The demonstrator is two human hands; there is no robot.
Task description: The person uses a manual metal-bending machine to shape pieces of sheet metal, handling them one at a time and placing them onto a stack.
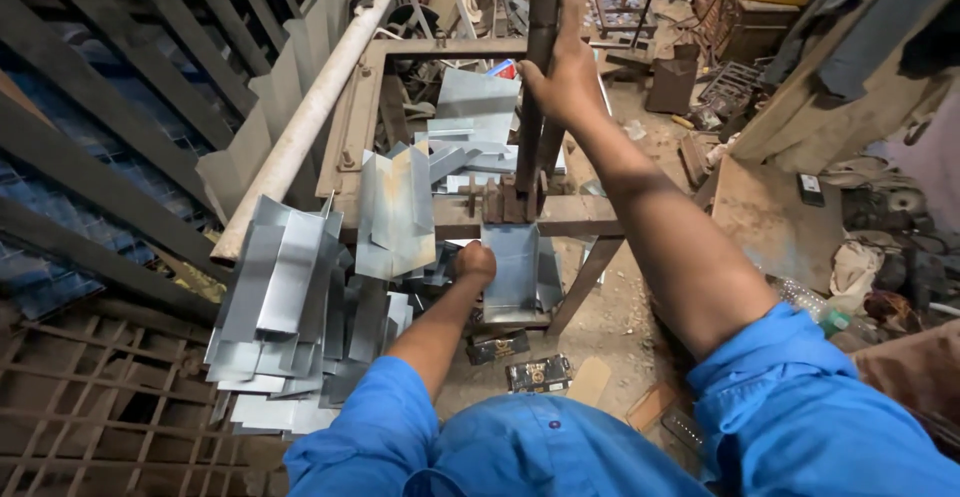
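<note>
A cluttered metal workshop spreads below the camera: a dusty earth floor strewn with scrap, dark steel bars slanting across the nine-to-eleven o'clock side, and a rusty mesh grate at eight o'clock. At the centre stands a rusted steel frame bench carrying an upright lever press.

The person, in blue sleeves, has the right hand up at twelve o'clock, its fingers wrapped tight around the dark upright lever handle, which runs down to the press jaws on the bench's front rail. The left hand, at the picture's middle, is closed in a fist on the upper left edge of a folded metal sheet that hangs just below the press, at six o'clock from the lever's foot.

At nine o'clock from the left hand, a stack of bent sheet pieces lies fanned on the floor, and another folded piece leans upright against the bench just beside it. More cut sheets rest inside the frame behind the press. A pale long pipe slants from the stack toward twelve o'clock. Two small dark packets lie on the floor at six o'clock from the sheet, near the person's knees.
</note>
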